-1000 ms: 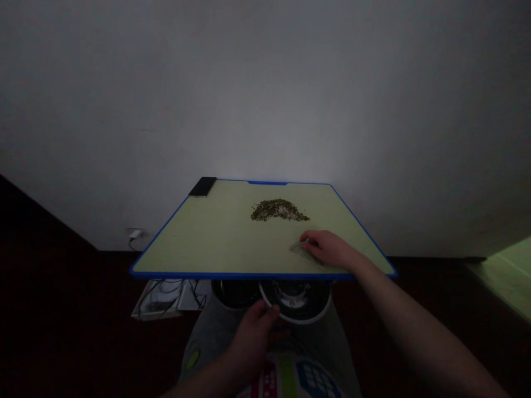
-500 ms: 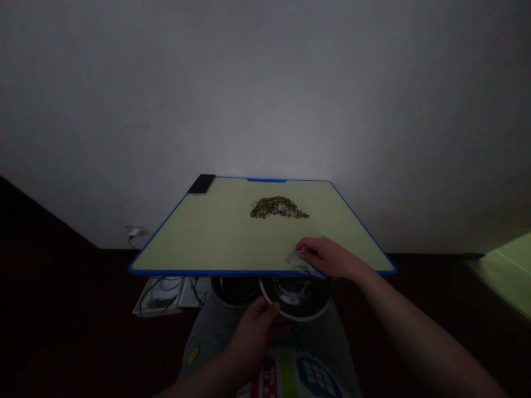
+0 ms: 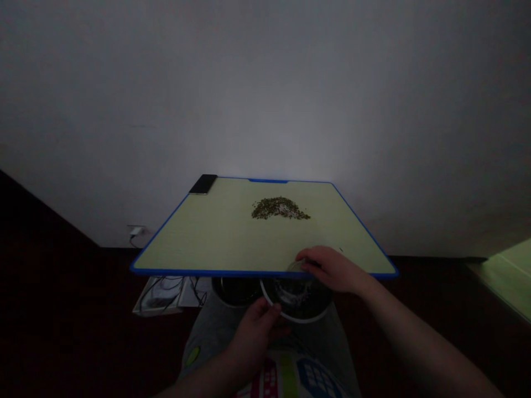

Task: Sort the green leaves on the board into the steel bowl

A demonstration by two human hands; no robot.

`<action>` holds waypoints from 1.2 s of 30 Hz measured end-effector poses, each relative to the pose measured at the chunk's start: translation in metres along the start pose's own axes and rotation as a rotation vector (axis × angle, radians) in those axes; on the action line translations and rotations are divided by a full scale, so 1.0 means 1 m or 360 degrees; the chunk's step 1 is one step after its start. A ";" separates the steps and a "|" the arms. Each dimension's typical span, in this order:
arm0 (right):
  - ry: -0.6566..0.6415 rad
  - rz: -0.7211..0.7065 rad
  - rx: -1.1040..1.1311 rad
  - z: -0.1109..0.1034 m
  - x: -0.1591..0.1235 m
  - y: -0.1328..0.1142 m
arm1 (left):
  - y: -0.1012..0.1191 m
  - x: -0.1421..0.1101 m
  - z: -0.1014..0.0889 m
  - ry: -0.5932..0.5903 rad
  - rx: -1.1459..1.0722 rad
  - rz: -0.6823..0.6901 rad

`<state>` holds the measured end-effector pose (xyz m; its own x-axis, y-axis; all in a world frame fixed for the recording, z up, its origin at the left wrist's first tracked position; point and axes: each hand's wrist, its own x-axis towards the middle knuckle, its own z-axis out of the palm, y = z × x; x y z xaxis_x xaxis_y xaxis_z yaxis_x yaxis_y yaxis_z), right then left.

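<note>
My left hand (image 3: 259, 326) is closed on the pale rim of a dark bowl (image 3: 305, 312), which sits over my lap beneath the table's near edge. My right hand (image 3: 326, 268) is at that edge, above the bowl, its fingers closed on a thin clear piece (image 3: 296, 264) that looks like plastic; its exact kind is unclear. Something pale shows inside the bowl, too dim to make out. Further back on the table (image 3: 207, 237) lies a heap of small greenish-brown grains (image 3: 276, 207) with some pale bits among them.
A black phone (image 3: 203, 184) lies at the table's far left corner. Left of my bowl is a second dark bowl (image 3: 236, 290), partly under the edge. Below left, a white box (image 3: 160, 296) holds cables. A charger (image 3: 136, 231) is plugged into the wall behind.
My right hand has lowered slightly towards the bowl, bringing the clear piece down with it. A small dark speck now shows on the table beyond that hand. My left hand keeps its grip.
</note>
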<state>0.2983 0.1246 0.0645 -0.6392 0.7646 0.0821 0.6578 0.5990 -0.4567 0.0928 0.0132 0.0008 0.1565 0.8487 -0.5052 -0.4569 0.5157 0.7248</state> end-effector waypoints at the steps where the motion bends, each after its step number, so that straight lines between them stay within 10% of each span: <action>1: 0.0036 0.0028 0.0004 -0.004 0.001 0.003 | 0.000 0.000 0.000 -0.0002 0.0002 0.0007; 11: 0.0349 0.0582 -0.0448 -0.033 0.039 0.059 | -0.007 0.006 -0.003 -0.0061 -0.0007 0.0042; 36: 0.0307 0.0531 -0.0666 -0.027 0.103 0.071 | -0.002 0.004 0.001 -0.0038 -0.0001 0.0043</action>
<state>0.2900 0.2523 0.0647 -0.3112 0.9347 0.1719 0.9385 0.3307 -0.0992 0.0955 0.0155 -0.0022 0.1651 0.8649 -0.4740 -0.4618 0.4925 0.7377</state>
